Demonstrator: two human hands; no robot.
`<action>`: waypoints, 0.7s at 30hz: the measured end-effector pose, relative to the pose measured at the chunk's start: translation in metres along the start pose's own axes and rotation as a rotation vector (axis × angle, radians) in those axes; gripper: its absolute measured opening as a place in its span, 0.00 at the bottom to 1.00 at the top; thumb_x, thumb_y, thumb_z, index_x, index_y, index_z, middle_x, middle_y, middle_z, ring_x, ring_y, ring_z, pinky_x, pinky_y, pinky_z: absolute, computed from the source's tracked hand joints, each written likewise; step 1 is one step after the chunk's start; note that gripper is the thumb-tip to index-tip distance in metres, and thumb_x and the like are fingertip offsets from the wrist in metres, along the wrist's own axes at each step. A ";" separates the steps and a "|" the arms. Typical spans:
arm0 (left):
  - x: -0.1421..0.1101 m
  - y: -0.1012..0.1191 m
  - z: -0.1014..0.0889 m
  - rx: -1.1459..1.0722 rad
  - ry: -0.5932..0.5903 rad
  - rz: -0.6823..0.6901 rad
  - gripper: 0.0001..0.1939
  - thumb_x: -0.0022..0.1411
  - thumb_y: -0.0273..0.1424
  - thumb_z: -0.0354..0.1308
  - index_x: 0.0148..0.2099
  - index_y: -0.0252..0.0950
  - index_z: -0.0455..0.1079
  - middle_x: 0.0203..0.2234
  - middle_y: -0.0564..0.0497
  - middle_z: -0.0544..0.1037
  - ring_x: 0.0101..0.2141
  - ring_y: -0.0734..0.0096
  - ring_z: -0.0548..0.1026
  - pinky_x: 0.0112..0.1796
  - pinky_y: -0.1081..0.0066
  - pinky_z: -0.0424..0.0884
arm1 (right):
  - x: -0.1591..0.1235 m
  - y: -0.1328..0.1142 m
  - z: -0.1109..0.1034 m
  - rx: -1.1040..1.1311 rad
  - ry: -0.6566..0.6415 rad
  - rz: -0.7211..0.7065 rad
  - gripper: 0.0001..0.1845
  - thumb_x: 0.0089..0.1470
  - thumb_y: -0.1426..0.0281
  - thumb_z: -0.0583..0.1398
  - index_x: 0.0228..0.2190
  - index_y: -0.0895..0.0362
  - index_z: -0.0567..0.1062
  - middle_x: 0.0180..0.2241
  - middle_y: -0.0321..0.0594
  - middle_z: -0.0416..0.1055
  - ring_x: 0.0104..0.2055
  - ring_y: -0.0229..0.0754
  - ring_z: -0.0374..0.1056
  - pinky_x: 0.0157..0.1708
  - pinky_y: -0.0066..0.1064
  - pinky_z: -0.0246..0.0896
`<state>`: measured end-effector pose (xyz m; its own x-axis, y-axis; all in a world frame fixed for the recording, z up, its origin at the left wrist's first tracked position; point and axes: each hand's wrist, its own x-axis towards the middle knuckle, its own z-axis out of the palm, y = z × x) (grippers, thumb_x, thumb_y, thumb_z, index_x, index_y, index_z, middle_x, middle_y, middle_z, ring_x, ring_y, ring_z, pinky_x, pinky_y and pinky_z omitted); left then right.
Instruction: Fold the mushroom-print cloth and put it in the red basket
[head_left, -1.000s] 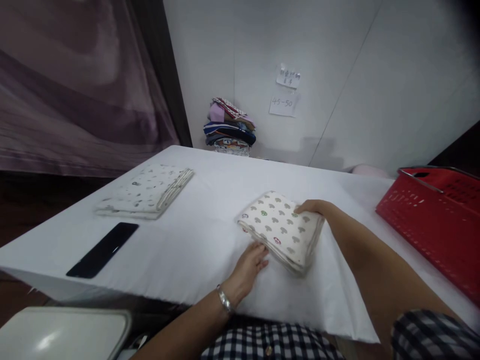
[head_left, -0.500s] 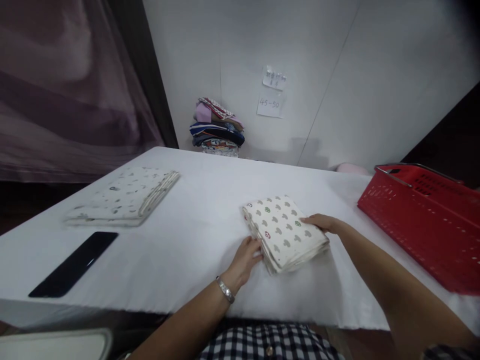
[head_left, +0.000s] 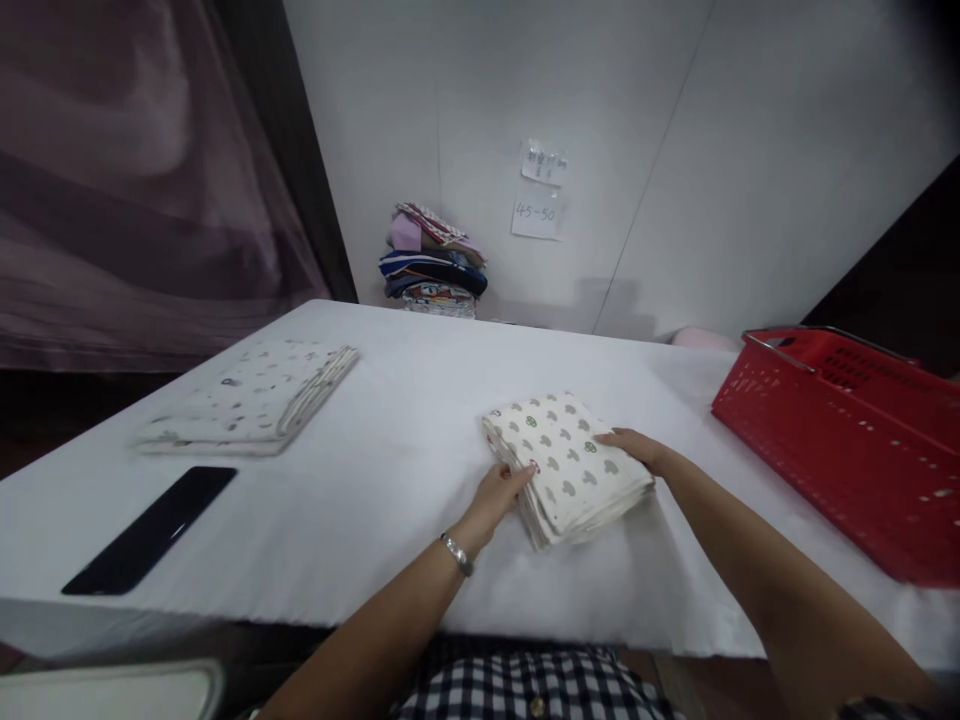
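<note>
A folded cream cloth, printed with grey mushroom-like shapes and a few green and red marks, lies at an angle on the white-covered table. My left hand, with a silver band at the wrist, grips the cloth's left edge; its thumb rests on top and the fingers go in at the side. At the right edge, my right hand holds the same cloth, thumb over the top, its other fingers mostly hidden. Farther left on the table sits a larger folded cloth with small scattered prints, touched by neither hand.
A black flat slab lies at the table's front left. To the right stands a red perforated basket with metal handles. Folded fabrics are piled behind the table's far edge, against a wall with paper notes.
My left hand has closed on the cloth's left edge, its thumb now on top, where before its fingers were looser beside it. My right hand keeps its hold.
</note>
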<state>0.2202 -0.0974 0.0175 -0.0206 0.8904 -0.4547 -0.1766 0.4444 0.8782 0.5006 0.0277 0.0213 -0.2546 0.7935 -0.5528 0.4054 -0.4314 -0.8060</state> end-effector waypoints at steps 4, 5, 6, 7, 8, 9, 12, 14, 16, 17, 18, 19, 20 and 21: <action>0.000 -0.003 0.006 -0.053 0.050 -0.012 0.31 0.45 0.42 0.68 0.48 0.34 0.64 0.47 0.37 0.74 0.42 0.56 0.74 0.32 0.67 0.71 | -0.005 -0.007 0.004 -0.131 0.126 -0.091 0.28 0.45 0.58 0.64 0.45 0.62 0.70 0.42 0.51 0.75 0.40 0.50 0.72 0.37 0.34 0.68; 0.000 -0.005 0.007 -0.077 0.051 -0.016 0.31 0.46 0.41 0.68 0.49 0.34 0.64 0.47 0.37 0.73 0.41 0.56 0.75 0.32 0.67 0.71 | -0.009 -0.013 0.007 -0.230 0.188 -0.111 0.27 0.46 0.58 0.64 0.44 0.62 0.71 0.42 0.50 0.75 0.41 0.50 0.72 0.37 0.33 0.67; 0.000 -0.006 0.007 -0.097 0.054 -0.011 0.29 0.46 0.40 0.67 0.49 0.34 0.64 0.47 0.37 0.73 0.41 0.57 0.75 0.32 0.67 0.71 | -0.013 -0.019 0.010 -0.347 0.252 -0.133 0.26 0.46 0.58 0.63 0.44 0.62 0.71 0.42 0.49 0.74 0.42 0.50 0.71 0.37 0.33 0.65; -0.001 -0.007 0.008 -0.110 0.060 0.004 0.28 0.47 0.39 0.67 0.48 0.34 0.64 0.46 0.37 0.74 0.40 0.58 0.75 0.32 0.67 0.71 | -0.019 -0.026 0.015 -0.471 0.311 -0.155 0.24 0.47 0.59 0.62 0.43 0.61 0.71 0.43 0.49 0.74 0.42 0.50 0.70 0.37 0.32 0.63; -0.002 -0.007 0.008 -0.115 0.066 0.029 0.26 0.48 0.39 0.66 0.47 0.34 0.65 0.45 0.38 0.74 0.40 0.59 0.75 0.32 0.67 0.71 | -0.025 -0.034 0.021 -0.592 0.361 -0.175 0.23 0.47 0.59 0.62 0.43 0.60 0.71 0.43 0.48 0.73 0.43 0.50 0.69 0.38 0.32 0.62; -0.003 -0.006 0.009 -0.111 0.071 0.061 0.25 0.48 0.38 0.66 0.47 0.34 0.65 0.44 0.40 0.75 0.39 0.60 0.75 0.33 0.68 0.71 | -0.032 -0.041 0.028 -0.705 0.400 -0.194 0.22 0.48 0.59 0.61 0.42 0.59 0.71 0.43 0.48 0.73 0.43 0.50 0.69 0.38 0.31 0.60; -0.007 0.002 0.016 -0.053 0.056 0.162 0.24 0.48 0.38 0.66 0.46 0.35 0.66 0.41 0.42 0.76 0.38 0.61 0.75 0.33 0.68 0.71 | -0.052 -0.057 0.056 -0.965 0.467 -0.212 0.20 0.52 0.59 0.59 0.44 0.58 0.68 0.41 0.48 0.73 0.42 0.49 0.68 0.38 0.31 0.57; -0.009 0.008 0.023 -0.002 0.039 0.233 0.24 0.49 0.38 0.65 0.47 0.36 0.66 0.41 0.43 0.76 0.36 0.62 0.75 0.33 0.68 0.71 | -0.065 -0.060 0.078 -1.081 0.479 -0.246 0.19 0.54 0.60 0.57 0.45 0.57 0.67 0.42 0.49 0.72 0.43 0.51 0.68 0.38 0.31 0.56; -0.009 0.012 0.028 0.036 0.037 0.327 0.23 0.50 0.37 0.65 0.47 0.36 0.66 0.41 0.43 0.76 0.37 0.63 0.75 0.35 0.68 0.70 | -0.076 -0.059 0.098 -1.143 0.459 -0.326 0.19 0.56 0.60 0.55 0.46 0.57 0.65 0.45 0.50 0.71 0.45 0.51 0.67 0.39 0.32 0.55; -0.008 0.013 0.030 0.047 0.042 0.376 0.23 0.50 0.36 0.65 0.47 0.36 0.66 0.42 0.43 0.76 0.38 0.63 0.75 0.36 0.68 0.70 | -0.082 -0.057 0.107 -1.151 0.445 -0.367 0.19 0.57 0.60 0.54 0.47 0.58 0.65 0.46 0.50 0.70 0.45 0.51 0.67 0.39 0.32 0.55; -0.007 0.013 0.031 0.054 0.051 0.416 0.22 0.49 0.36 0.65 0.46 0.36 0.66 0.41 0.44 0.76 0.39 0.63 0.75 0.38 0.69 0.70 | -0.087 -0.056 0.113 -1.143 0.435 -0.401 0.20 0.57 0.60 0.53 0.48 0.57 0.65 0.47 0.51 0.69 0.45 0.51 0.67 0.40 0.32 0.55; -0.006 0.013 0.031 0.055 0.061 0.441 0.23 0.49 0.36 0.66 0.46 0.36 0.66 0.41 0.44 0.76 0.39 0.64 0.74 0.39 0.69 0.69 | -0.092 -0.055 0.118 -1.121 0.422 -0.427 0.20 0.58 0.60 0.53 0.48 0.57 0.65 0.48 0.50 0.69 0.45 0.50 0.67 0.40 0.32 0.56; -0.005 0.013 0.031 0.054 0.069 0.449 0.23 0.49 0.36 0.66 0.46 0.36 0.66 0.40 0.45 0.76 0.39 0.64 0.74 0.39 0.69 0.69 | -0.097 -0.055 0.120 -1.083 0.406 -0.446 0.20 0.58 0.60 0.52 0.49 0.56 0.65 0.47 0.49 0.70 0.44 0.50 0.68 0.40 0.33 0.56; -0.005 0.013 0.031 0.055 0.071 0.444 0.24 0.48 0.37 0.66 0.47 0.36 0.66 0.39 0.45 0.76 0.37 0.65 0.74 0.38 0.69 0.69 | -0.102 -0.055 0.121 -1.035 0.384 -0.458 0.21 0.59 0.58 0.51 0.49 0.55 0.65 0.46 0.47 0.70 0.44 0.49 0.68 0.40 0.33 0.57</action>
<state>0.2486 -0.0931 0.0353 -0.1506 0.9878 -0.0400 -0.0829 0.0277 0.9962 0.3980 -0.0811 0.0963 -0.3521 0.9358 -0.0174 0.9050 0.3357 -0.2612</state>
